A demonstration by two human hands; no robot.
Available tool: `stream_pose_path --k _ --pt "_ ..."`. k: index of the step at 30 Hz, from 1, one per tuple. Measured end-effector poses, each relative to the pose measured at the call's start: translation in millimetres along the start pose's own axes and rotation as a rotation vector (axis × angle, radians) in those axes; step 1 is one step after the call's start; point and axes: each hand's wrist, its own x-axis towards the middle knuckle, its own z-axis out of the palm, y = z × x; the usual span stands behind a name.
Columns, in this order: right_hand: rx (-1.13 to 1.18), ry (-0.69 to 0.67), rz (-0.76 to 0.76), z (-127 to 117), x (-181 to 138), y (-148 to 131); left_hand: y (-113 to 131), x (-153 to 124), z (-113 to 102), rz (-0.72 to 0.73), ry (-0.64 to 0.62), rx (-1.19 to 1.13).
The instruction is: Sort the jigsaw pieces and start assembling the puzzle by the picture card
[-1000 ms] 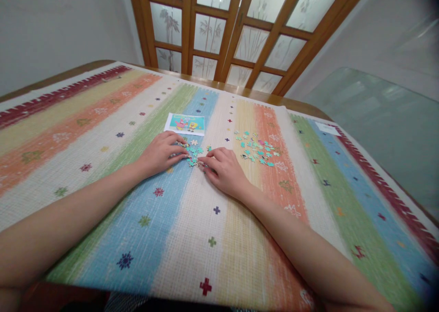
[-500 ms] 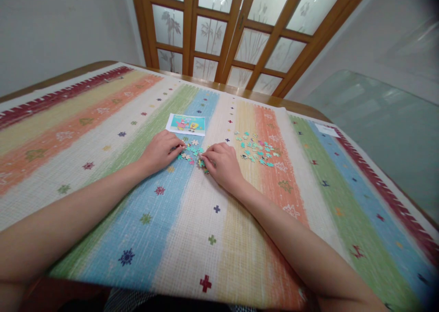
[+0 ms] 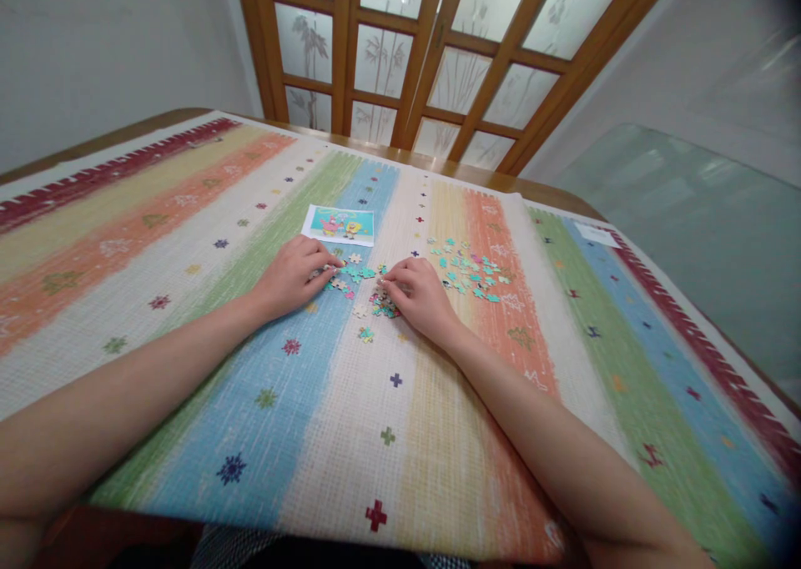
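My left hand (image 3: 293, 275) rests on the cloth with thumb and fingers curled together at the left edge of a cluster of jigsaw pieces (image 3: 356, 274), pinching a piece there. Opposite it, my right hand (image 3: 420, 295) has thumb and forefinger closed on a small jigsaw piece at the cluster's right side. Under and beside the right fingertips lies a small heap of multicoloured pieces (image 3: 381, 304). One greenish piece (image 3: 366, 334) lies apart, nearer to me. Just beyond the hands is a picture card (image 3: 341, 226) with cartoon figures on turquoise. The fingers partly cover what they grip.
Many loose turquoise jigsaw pieces (image 3: 469, 270) are scattered right of my right hand. A striped tablecloth (image 3: 338, 435) covers the table. A white paper slip (image 3: 596, 234) lies at the far right. Behind the table stand wood-framed glass doors (image 3: 381, 60).
My right hand has shifted slightly right, uncovering the small heap and the separate greenish piece below its fingertips. The left hand has barely moved.
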Motion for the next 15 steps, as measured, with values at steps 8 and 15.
stream_pose_path --k 8,15 --pt "-0.031 -0.225 -0.274 -13 -13 -12 10 -3 -7 0.111 -0.065 -0.089" --pt "-0.065 -0.127 -0.212 -13 -10 2 47 -5 -10 0.308 -0.279 -0.150"
